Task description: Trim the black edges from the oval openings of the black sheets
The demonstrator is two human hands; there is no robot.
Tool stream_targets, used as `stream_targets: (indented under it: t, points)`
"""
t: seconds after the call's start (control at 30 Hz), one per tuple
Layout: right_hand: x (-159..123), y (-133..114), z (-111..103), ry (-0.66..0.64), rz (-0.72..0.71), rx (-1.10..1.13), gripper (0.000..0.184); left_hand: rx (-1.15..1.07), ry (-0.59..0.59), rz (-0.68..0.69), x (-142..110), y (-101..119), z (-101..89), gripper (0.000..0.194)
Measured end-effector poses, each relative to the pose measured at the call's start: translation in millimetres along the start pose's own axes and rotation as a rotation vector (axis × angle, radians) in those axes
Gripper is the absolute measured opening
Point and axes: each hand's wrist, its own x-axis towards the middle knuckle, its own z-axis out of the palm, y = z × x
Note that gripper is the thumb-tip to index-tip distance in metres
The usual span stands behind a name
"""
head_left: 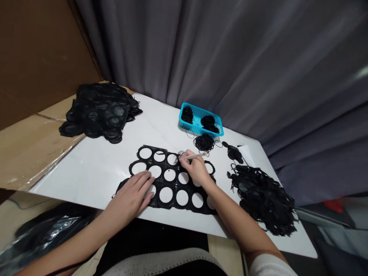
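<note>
A black rubber sheet [174, 186] punched with rows of round holes lies flat on the white table [94, 153]. My left hand [130, 195] rests palm down on the sheet's left side, holding nothing. My right hand [194, 166] is on the sheet's upper right, its fingers closed around a thin pale stick [195, 155]. The stick's tip reaches a hole in the sheet's top row. Just beyond that hand lies a tangled heap of thin black rings [204, 142].
A bright blue plastic basket [201, 109] holds bunches of black rings. Large heaps of punched black scrap lie at the table's left [99, 113] and right [263, 199]. Brown cardboard [28, 153] meets the left edge, and a grey curtain [230, 57] hangs behind.
</note>
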Motion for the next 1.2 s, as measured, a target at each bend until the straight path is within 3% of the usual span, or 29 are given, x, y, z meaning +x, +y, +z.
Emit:
stream_targets:
  t: [0.1, 0.23, 0.47, 0.63, 0.8, 0.97, 1.1, 1.2]
  points:
    - [-35, -8, 14, -0.137, 0.054, 0.116, 0.014, -0.049, -0.029, 0.058, 9, 12, 9.6, 0.04]
    - [-55, -7, 28, -0.165, 0.08, 0.148, 0.011, -0.046, -0.051, 0.096, 12, 21, 20.2, 0.037]
    - [-56, -5, 33, -0.112, 0.081, 0.185, 0.008, -0.021, -0.065, 0.116, 13, 19, 17.7, 0.036]
    - [-47, -12, 23, 0.115, 0.062, 0.15, 0.01, -0.042, -0.084, 0.099, 11, 19, 17.3, 0.038]
    - [-50, -11, 24, -0.111, -0.013, -0.003, 0.013, -0.058, -0.079, 0.086, 12, 20, 17.0, 0.038]
    - [-55, -6, 29, -0.133, 0.046, 0.025, 0.009, -0.073, -0.081, 0.079, 11, 21, 16.2, 0.036]
    - [-50, -13, 25, -0.106, 0.106, 0.171, 0.009, -0.256, -0.076, -0.058, 20, 22, 9.5, 0.039]
    - [-42, -26, 18, -0.127, 0.11, 0.336, 0.012, -0.442, 0.016, -0.224, 45, 19, -1.4, 0.052]
